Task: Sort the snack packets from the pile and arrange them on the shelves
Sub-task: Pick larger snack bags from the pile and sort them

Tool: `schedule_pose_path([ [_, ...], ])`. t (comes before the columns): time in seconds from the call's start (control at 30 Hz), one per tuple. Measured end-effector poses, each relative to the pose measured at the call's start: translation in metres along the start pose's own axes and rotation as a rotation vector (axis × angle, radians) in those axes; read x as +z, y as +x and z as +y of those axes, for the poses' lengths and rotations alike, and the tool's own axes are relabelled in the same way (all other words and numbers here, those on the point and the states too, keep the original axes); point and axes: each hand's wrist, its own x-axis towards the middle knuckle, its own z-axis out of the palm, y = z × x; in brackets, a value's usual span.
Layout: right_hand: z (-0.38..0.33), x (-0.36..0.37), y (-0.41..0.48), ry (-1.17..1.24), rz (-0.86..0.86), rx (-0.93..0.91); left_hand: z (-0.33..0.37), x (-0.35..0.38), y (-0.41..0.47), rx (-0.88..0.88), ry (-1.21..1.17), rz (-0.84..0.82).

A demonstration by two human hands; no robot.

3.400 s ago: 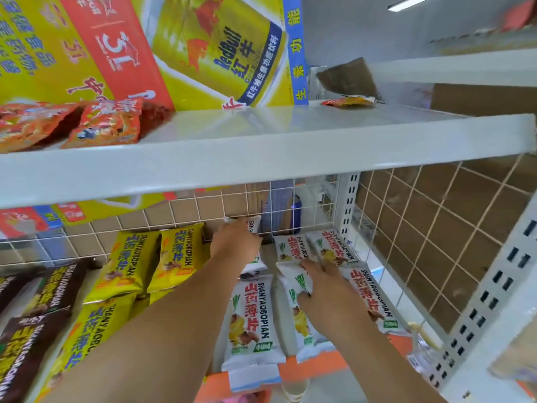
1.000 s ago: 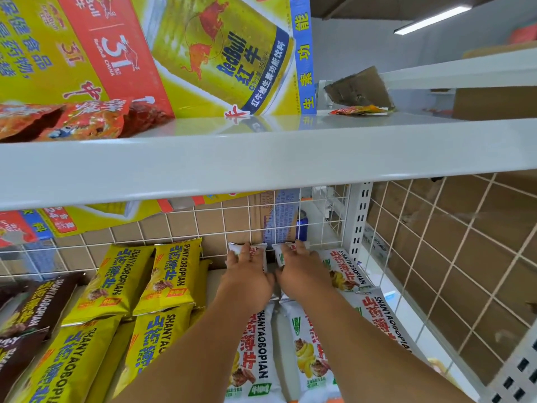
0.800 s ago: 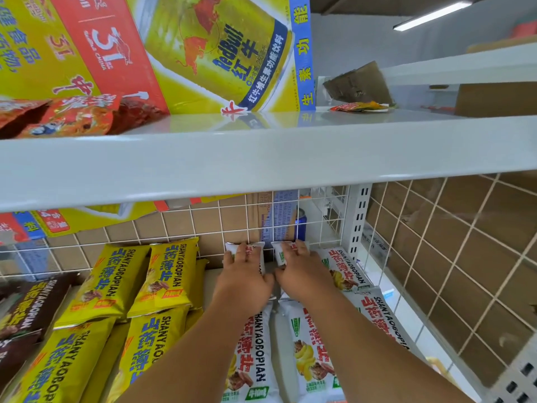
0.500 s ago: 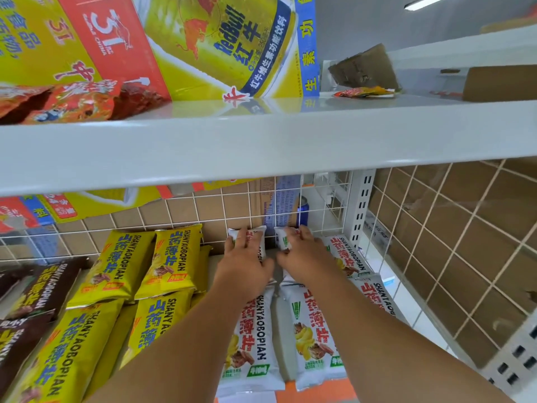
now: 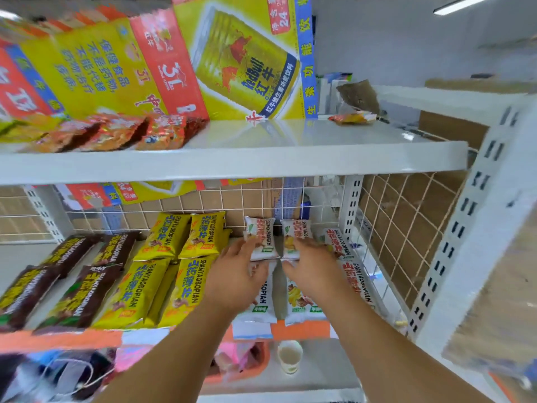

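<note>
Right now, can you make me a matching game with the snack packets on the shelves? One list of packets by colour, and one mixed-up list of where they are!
Things:
1. dark brown plastic snack packets
2. yellow plastic snack packets
3. white plastic snack packets
4. shiny red-orange foil packets

Places:
A. right end of the orange-edged white metal shelf
B. upper white metal shelf
C. left end of the orange-edged shelf
D. middle of the orange-edged shelf

Pairs: 1-C, 2-D, 3-A, 4-B

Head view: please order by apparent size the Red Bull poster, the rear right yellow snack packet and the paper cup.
1. Red Bull poster, clearly largest.
2. Rear right yellow snack packet.
3. Paper cup, smallest; it sits lower down, so true size is unsure.
</note>
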Motion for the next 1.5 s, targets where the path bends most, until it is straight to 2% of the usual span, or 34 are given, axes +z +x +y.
schedule_pose_path([
  [0.1,-0.023,-0.016,-0.031,0.054,0.034,-0.088,0.001,-0.041,-0.040,-0.015,-0.024,0.059],
  [0.23,-0.078,-0.030,-0.064,0.116,-0.001,-0.247,-0.011,-0.101,-0.086,-0.094,-0.021,0.197],
  [0.4,-0.181,-0.048,-0.078,0.232,0.004,-0.488,-0.040,-0.185,-0.133,-0.225,-0.002,0.379],
  [0.6,-0.301,-0.065,-0.105,0.296,-0.056,-0.739,-0.068,-0.293,-0.189,-0.348,0.150,0.533],
  [0.8,-0.412,-0.086,-0.119,0.281,-0.012,-0.910,-0.101,-0.401,-0.227,-0.385,0.274,0.675],
  [1.0,-0.517,-0.095,-0.123,0.373,0.035,-0.997,-0.166,-0.506,-0.252,-0.438,0.345,0.768],
  [1.13,-0.577,-0.091,-0.120,0.313,0.046,-0.992,-0.216,-0.561,-0.261,-0.484,0.299,0.790],
  [1.5,-0.706,-0.060,-0.105,0.278,0.034,-0.905,-0.332,-0.644,-0.294,-0.514,0.301,0.740],
])
